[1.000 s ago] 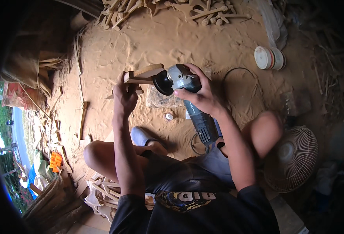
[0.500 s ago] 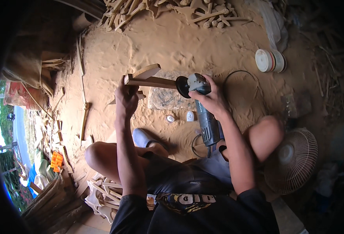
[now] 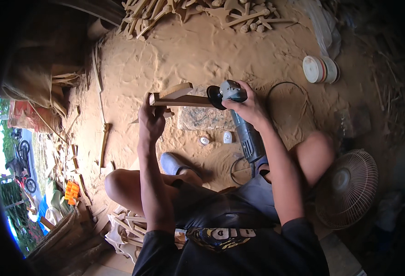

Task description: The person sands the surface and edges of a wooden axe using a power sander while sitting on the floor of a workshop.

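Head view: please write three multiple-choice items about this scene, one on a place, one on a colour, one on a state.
1. Where does the fan lie?
A. by the person's right knee
B. on the wood pile
C. beside the left hand

2. What colour is the grinder's disc?
A. white
B. black
C. red

3. How is the wooden piece kept?
A. lying on the sand
B. gripped in the left hand
C. clamped under a foot

Answers: 1 A, it lies on the ground beside that knee. 2 B, it looks dark. 3 B, fingers wrap its end above the ground; the right hand holds the grinder.

Sawdust-covered floor (image 3: pixel 202 50), wood offcut pile (image 3: pixel 198 11), tape rolls (image 3: pixel 321 69), fan (image 3: pixel 347 188)
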The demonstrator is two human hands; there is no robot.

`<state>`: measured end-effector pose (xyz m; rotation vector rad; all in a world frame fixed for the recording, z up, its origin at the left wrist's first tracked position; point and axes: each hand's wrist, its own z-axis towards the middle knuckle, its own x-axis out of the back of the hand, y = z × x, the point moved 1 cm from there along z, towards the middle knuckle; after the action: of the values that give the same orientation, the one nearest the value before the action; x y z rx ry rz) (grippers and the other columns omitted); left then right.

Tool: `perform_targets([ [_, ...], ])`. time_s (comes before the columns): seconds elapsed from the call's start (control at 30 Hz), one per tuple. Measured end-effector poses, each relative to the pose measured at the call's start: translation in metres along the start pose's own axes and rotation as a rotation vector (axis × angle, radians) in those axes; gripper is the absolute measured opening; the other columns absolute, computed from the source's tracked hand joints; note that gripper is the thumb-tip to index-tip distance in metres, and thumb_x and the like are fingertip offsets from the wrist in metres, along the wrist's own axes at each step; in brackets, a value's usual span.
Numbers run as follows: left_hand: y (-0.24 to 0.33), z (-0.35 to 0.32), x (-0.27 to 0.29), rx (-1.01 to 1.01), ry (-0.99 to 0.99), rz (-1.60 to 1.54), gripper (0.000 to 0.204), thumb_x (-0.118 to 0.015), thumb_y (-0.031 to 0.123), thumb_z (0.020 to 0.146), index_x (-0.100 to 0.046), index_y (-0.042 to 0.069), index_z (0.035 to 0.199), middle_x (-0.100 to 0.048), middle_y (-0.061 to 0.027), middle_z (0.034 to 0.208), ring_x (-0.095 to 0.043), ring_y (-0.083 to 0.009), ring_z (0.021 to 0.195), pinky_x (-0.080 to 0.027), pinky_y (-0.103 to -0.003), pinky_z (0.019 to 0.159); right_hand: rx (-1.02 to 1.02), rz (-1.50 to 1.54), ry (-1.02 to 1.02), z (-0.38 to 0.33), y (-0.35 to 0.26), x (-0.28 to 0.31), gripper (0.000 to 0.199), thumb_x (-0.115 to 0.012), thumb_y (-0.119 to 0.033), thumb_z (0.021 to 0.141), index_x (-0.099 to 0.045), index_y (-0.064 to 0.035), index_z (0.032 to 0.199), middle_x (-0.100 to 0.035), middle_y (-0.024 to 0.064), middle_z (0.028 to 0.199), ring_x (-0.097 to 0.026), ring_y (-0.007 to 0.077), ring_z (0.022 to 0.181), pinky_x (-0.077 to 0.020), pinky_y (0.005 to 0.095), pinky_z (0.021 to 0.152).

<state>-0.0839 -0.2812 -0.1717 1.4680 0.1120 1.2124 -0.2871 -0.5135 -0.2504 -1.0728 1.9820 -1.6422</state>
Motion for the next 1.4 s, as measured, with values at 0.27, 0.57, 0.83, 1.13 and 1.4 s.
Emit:
perform_targets([
  [0.27,-0.017,0.001,-0.007,-0.061,0.018,-0.038,0.034,-0.060,-0.003,0.097,-0.057,-0.006,0.131,-0.073,-0.0169,0.092,-0.071,-0.0208,0.084,-0.057,-0.035,0.079,-0.005,-0.139,0.171,0.006,0.071,0.026,0.085,-0.087,-0.018,0.074,-0.049,-0.0046,0.149,-0.068,0.0136,0.127,-0.066,0.0222,0.113,-0.0534,0.0357,0.099],
  [0.57,-0.045,-0.004,0.050,0.038,0.120,-0.565,0.051,-0.074,0.002,0.094,-0.055,-0.006,0.140,-0.071,-0.0070,0.113,-0.064,-0.0155,0.108,-0.050,-0.032,0.097,0.318,-0.154,0.376,-0.050,-0.046,0.074,0.083,-0.082,-0.013,0.083,-0.041,-0.0079,0.155,-0.067,0.0187,0.128,-0.070,0.0289,0.113,-0.0547,0.0413,0.099],
  [0.83,-0.030,-0.004,0.078,-0.170,0.090,-0.940,0.043,-0.073,0.003,0.088,-0.058,0.005,0.128,-0.063,-0.0107,0.116,-0.061,-0.0219,0.103,-0.049,-0.037,0.094,0.388,-0.099,0.497,-0.074,-0.049,0.114,0.085,-0.085,-0.006,0.083,-0.042,-0.0078,0.157,-0.058,0.0194,0.144,-0.061,0.0283,0.128,-0.0516,0.0411,0.108],
  [1.13,-0.006,-0.002,0.058,-0.230,0.121,-1.044,0.029,-0.072,0.008,0.085,-0.058,0.006,0.111,-0.060,-0.0104,0.100,-0.059,-0.0228,0.092,-0.052,-0.036,0.080,0.369,-0.078,0.422,-0.082,-0.048,0.115,0.084,-0.085,-0.006,0.084,-0.042,-0.0057,0.156,-0.058,0.0170,0.144,-0.061,0.0247,0.126,-0.0513,0.0390,0.107],
  [1.4,0.008,0.000,0.053,-0.346,0.099,-1.066,0.021,-0.067,0.007,0.090,-0.058,0.007,0.109,-0.057,-0.0070,0.096,-0.053,-0.0216,0.089,-0.047,-0.033,0.081,0.351,-0.073,0.409,-0.081,-0.043,0.113,0.087,-0.087,-0.009,0.082,-0.043,-0.0069,0.156,-0.061,0.0169,0.143,-0.065,0.0249,0.122,-0.0525,0.0381,0.105],
])
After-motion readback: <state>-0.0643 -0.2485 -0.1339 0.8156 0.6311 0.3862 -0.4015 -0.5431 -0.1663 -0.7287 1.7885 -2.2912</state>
